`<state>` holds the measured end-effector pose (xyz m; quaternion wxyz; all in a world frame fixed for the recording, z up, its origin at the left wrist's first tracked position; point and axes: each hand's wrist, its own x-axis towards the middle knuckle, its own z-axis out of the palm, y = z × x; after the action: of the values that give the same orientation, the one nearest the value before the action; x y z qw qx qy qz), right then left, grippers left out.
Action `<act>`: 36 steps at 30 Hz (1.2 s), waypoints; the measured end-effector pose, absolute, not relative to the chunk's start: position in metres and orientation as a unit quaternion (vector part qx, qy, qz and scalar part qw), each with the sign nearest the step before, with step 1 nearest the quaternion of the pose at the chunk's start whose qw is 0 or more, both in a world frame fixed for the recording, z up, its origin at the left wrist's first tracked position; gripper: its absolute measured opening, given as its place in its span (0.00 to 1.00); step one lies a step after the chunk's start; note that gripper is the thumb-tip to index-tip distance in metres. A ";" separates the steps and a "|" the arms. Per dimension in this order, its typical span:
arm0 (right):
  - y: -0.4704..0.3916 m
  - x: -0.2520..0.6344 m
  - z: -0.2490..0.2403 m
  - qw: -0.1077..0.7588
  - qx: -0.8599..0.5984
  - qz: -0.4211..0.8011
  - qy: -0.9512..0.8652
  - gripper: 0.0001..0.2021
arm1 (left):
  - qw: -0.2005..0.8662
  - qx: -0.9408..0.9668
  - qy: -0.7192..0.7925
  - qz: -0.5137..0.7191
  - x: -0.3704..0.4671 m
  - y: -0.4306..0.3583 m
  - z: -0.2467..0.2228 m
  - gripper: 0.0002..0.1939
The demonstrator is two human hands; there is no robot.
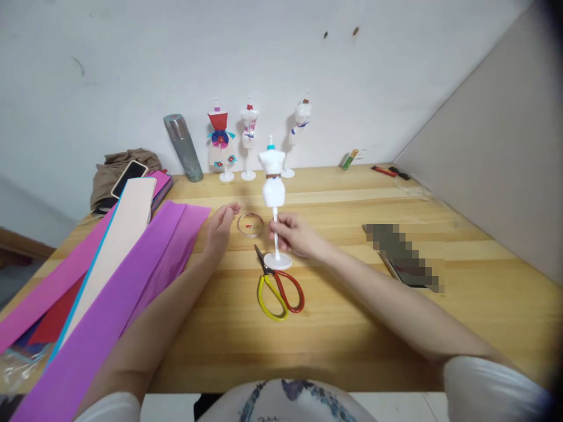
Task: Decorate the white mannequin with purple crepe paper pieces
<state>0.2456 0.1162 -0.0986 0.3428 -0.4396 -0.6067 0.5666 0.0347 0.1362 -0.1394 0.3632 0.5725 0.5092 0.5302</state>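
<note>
A small white mannequin with a teal neck band and a brown waist band stands upright in front of me. My right hand grips its thin stand between thumb and fingers, just above the round base. To the left, my left hand rests near the table with fingers stretched out, holding nothing. Between the hands lies a thin ring with a small red piece inside it. Scissors with one yellow and one red handle lie below the mannequin's base, which overlaps their pivot area.
Long strips of crepe paper cover the table's left side. At the back stand a grey thermos, a dressed mannequin and two barer ones. A glue stick leans on the wall. A dark flat object, partly pixelated, lies right.
</note>
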 end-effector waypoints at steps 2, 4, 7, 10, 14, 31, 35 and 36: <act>0.094 0.245 -0.103 0.341 -0.410 0.618 -0.578 0.16 | 0.480 0.518 0.437 0.557 0.041 0.130 -0.128 0.26; 0.080 0.242 -0.105 0.342 -0.388 0.659 -0.546 0.18 | 0.568 0.482 0.383 0.546 0.047 0.121 -0.115 0.28; 0.068 0.235 -0.106 0.327 -0.367 0.687 -0.536 0.21 | 0.618 0.476 0.348 0.520 0.055 0.107 -0.095 0.27; 0.065 0.235 -0.106 0.301 -0.349 0.683 -0.566 0.23 | 0.652 0.482 0.318 0.491 0.059 0.097 -0.080 0.24; 0.075 0.249 -0.094 0.240 -0.325 0.670 -0.623 0.24 | 0.669 0.472 0.308 0.484 0.060 0.092 -0.072 0.20; 0.099 0.232 -0.087 0.449 -0.342 0.661 -0.493 0.20 | 0.609 0.469 0.428 0.475 0.071 0.086 -0.074 0.23; 0.095 0.239 -0.078 0.408 -0.345 0.646 -0.546 0.20 | 0.619 0.465 0.439 0.456 0.070 0.083 -0.070 0.26; 0.092 0.241 -0.074 0.403 -0.343 0.631 -0.567 0.20 | 0.615 0.469 0.436 0.460 0.070 0.081 -0.068 0.27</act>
<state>0.2412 0.0916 -0.0735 0.4033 -0.3433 -0.5671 0.6308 0.0703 0.0815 -0.0684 0.6147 0.4695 0.4363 0.4598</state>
